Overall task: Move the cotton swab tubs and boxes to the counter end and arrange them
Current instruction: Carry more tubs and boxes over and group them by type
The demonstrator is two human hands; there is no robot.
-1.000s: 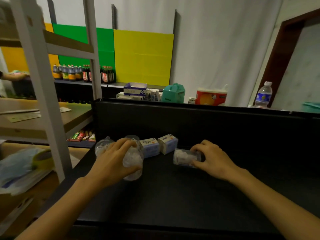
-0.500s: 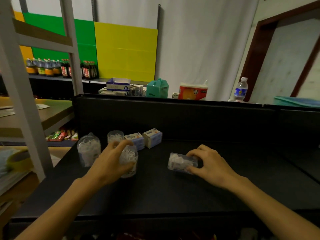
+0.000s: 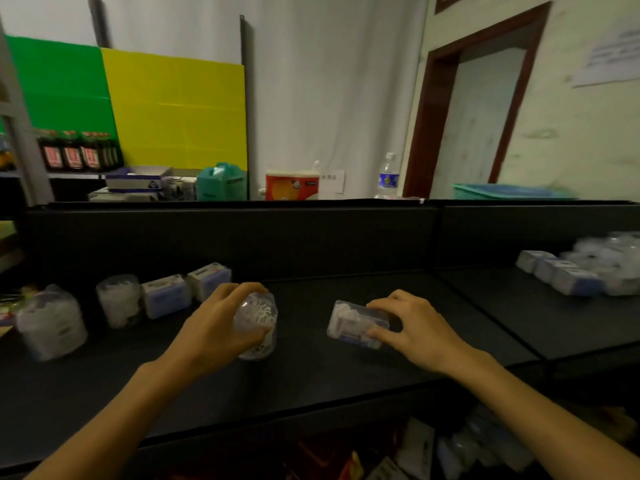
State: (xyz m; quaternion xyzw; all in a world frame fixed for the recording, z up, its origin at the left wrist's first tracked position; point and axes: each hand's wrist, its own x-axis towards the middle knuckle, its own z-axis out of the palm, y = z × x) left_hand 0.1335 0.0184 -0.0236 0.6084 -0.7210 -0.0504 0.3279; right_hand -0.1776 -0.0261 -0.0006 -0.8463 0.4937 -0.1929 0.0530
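My left hand (image 3: 214,327) grips a clear round tub of cotton swabs (image 3: 258,325) near the middle of the black counter (image 3: 311,379). My right hand (image 3: 415,329) holds a flat clear swab box (image 3: 349,323) by its right end. At the left stand two more round tubs (image 3: 52,323) (image 3: 117,301) and two blue-and-white boxes (image 3: 166,296) (image 3: 209,280) along the back wall. A group of swab boxes (image 3: 557,273) and tubs (image 3: 613,256) sits at the far right of the counter.
The counter has a black back wall (image 3: 242,237) and a seam (image 3: 485,313) where a second section starts on the right. Behind the wall are a teal container (image 3: 221,181), an orange pack (image 3: 292,185) and a water bottle (image 3: 388,178). Goods lie below the front edge.
The view has swung to the right, bringing the right-hand group into sight. Both hands have carried the tub and the flat box rightward, away from the items left at the left end.
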